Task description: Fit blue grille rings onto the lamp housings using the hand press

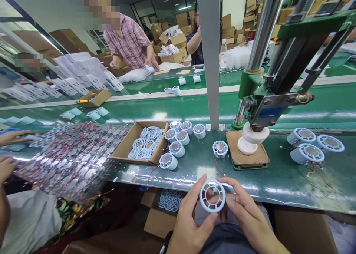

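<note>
A light blue spoked plastic ring is held up just in front of the bench edge, its round face toward me. My left hand grips its left side, with the thumb at the lower rim and the index finger at the upper rim. My right hand closes on its right side, thumb and fingers at the rim; part of these fingers is hidden behind the ring. Beyond my hands, a light blue round housing with a silver disc and red wire stands on the bench. Right of it is a press with a white head over a brown pad.
A cardboard box of rings stands left of several housings; more housings are at right. Wired parts cover the left bench near a co-worker's hands. A metal post rises ahead. Another box sits below.
</note>
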`<state>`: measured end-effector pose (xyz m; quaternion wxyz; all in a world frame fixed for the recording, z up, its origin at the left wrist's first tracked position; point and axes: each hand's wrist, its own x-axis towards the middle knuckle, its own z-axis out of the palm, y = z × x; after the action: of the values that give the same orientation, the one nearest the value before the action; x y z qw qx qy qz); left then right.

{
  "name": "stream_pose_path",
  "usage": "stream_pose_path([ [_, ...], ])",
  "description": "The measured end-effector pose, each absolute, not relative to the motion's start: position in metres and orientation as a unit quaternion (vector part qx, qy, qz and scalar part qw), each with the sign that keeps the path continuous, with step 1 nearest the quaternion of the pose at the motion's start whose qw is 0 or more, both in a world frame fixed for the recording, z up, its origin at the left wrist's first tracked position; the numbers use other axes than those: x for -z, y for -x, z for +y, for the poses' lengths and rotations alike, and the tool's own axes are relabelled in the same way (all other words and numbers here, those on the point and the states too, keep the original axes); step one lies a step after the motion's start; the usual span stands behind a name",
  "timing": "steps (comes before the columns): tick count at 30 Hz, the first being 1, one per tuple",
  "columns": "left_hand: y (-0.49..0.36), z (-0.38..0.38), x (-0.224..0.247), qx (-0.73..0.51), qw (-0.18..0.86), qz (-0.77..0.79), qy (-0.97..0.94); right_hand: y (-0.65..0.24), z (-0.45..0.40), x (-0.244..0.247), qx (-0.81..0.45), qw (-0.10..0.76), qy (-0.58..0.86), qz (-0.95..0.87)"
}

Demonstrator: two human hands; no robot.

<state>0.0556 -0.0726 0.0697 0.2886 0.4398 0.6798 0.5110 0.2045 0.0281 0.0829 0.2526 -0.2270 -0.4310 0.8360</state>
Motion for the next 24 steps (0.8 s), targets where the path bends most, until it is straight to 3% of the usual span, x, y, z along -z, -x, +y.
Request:
stream_pose_path([
  [9,-0.057,-0.074,-0.065,-0.490,0.312,0.692,-0.429,-0.211,0.022,-0.083,-0.773,0.234,0.228,-0.544],
  [16,-0.027,-0.047,-0.059,-0.525,0.287,0.714,-0.364,-0.167,0.096,-0.066,-0.333,0.373,0.357,-0.789],
  [20,-0.028,-0.037,-0.055,-0.516,0.265,0.729,-0.363,-0.138,0.126,-0.057,-0.328,0.351,0.347,-0.805],
  [24,-0.032,-0.041,-0.044,-0.487,0.264,0.733,-0.395,-0.152,0.099,-0.045,-0.358,0.325,0.298,-0.823],
])
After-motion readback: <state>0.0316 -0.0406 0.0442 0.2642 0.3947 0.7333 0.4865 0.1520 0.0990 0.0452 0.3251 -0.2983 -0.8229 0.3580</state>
